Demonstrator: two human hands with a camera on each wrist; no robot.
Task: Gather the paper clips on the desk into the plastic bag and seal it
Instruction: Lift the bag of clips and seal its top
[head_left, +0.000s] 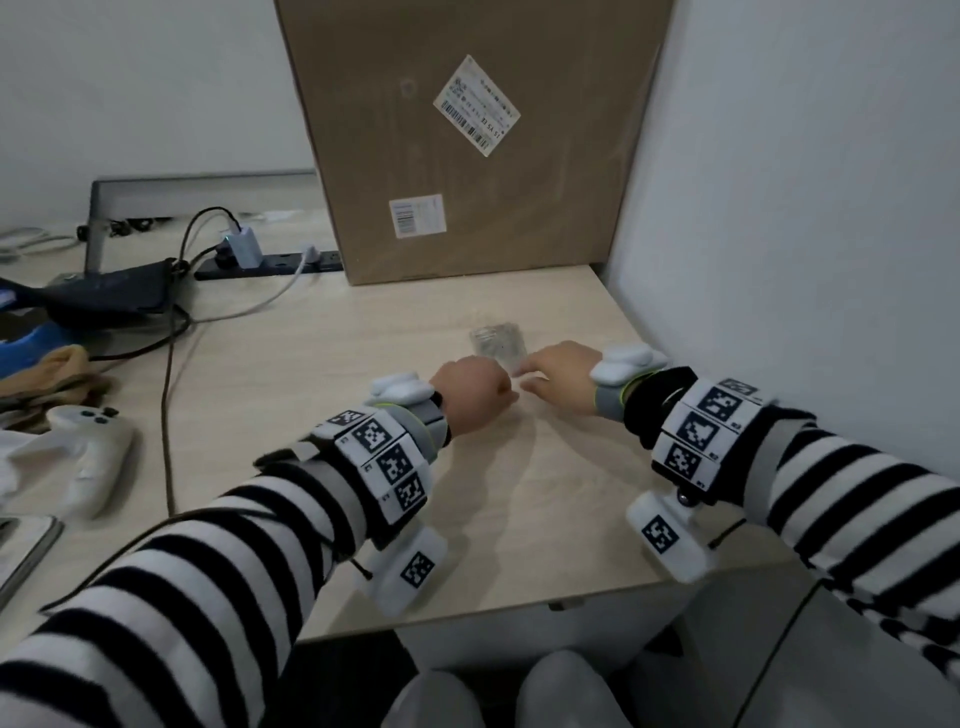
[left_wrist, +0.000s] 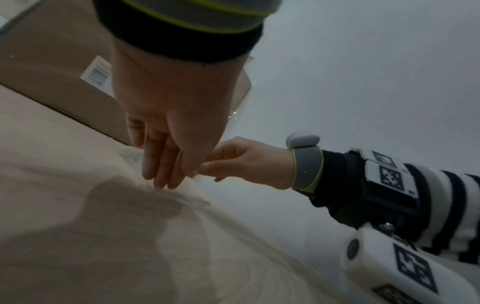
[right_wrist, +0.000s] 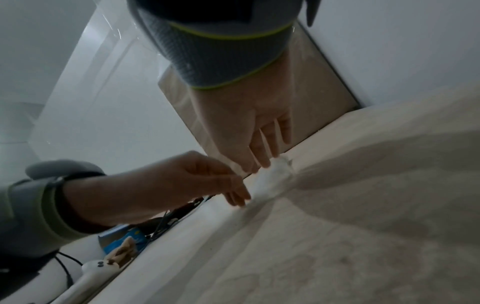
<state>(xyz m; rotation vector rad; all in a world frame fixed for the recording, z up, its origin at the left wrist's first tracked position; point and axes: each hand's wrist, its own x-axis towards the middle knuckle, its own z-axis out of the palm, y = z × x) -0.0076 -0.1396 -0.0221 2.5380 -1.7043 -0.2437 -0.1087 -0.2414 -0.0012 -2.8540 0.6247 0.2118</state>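
Plastic bag (head_left: 497, 340) btwn hands, mid-desk (head_left: 519, 483)

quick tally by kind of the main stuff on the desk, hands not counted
cardboard box: 1
clear plastic bag: 1
white game controller: 1
black power strip: 1
white charger plugged into it: 1
total: 5
The dark, blue and tan items piled at the left edge are too unclear to count, and no loose paper clips can be made out.
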